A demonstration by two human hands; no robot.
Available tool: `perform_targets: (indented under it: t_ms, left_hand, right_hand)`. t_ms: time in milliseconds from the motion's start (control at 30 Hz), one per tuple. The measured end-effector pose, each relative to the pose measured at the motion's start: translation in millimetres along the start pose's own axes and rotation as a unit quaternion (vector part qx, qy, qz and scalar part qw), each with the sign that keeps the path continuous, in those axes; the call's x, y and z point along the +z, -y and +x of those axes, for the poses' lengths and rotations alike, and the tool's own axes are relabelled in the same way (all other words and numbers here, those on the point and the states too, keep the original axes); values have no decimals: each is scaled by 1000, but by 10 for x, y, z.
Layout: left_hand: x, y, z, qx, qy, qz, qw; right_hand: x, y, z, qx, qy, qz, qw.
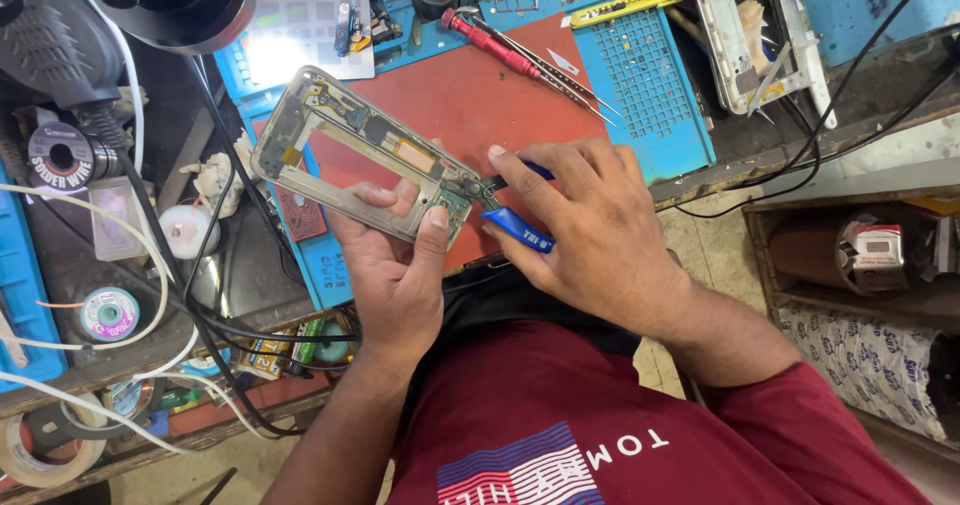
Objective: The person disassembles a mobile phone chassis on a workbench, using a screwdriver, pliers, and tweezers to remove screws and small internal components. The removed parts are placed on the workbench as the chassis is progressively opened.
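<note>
Over the red mat (480, 95) on this cluttered counter (250, 265), the left hand (400, 265) has the bare phone frame (365, 155) pinched by its lower end, thumb on top and fingers curled under, so the frame hangs in the air, tilted up and away to the left. The right hand (590, 225) is closed around a blue-handled tool (520, 227), with the index finger stretched along it and the tip working at the small board area at the frame's bottom corner, right next to the left thumb.

Stuff that could bite, imo: the frame is only held at one end, so any push from the tool can twist it or pop it out of the grip, and it'd land in that mess of wires (190, 305). The tip sits very near the thumb too, so a slip means a poked finger or a gouged flex strip on the frame. Can't tell from here what exactly the tip is seated on, it's too small.

Also, the red screwdriver (495, 43) and tweezers (560, 75) lie loose at the far edge of the mat, easy to knock with an elbow. The solder spool (60, 155) sits off left, well apart.
</note>
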State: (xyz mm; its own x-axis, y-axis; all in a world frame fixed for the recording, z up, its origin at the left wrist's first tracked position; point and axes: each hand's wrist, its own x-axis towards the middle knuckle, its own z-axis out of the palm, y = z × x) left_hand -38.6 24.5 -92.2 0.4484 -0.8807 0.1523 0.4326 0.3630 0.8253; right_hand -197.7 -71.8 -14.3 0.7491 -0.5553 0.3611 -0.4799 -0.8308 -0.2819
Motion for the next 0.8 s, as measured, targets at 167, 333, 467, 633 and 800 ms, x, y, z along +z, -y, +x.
perform_targets:
  t_ms: [167,333,467,633,800]
  left_hand:
    - [11,-11,5,4,5,2,1000]
    - [7,-6,3,8,12,7,1000]
    - [9,-5,3,7,17,23,1000]
    - [10,-5,-4,5,19,35,999]
    - [-11,17,-8,-3,5,73,997]
  right_hand:
    - [37,-21,8,-6,1,2,1000]
    - [49,-28,15,-14,3,-2,1000]
    - [47,-40,7,-27,-2,-14,1000]
    - [28,-83,14,-54,0,-30,998]
    - [7,-155,43,-90,6,-39,995]
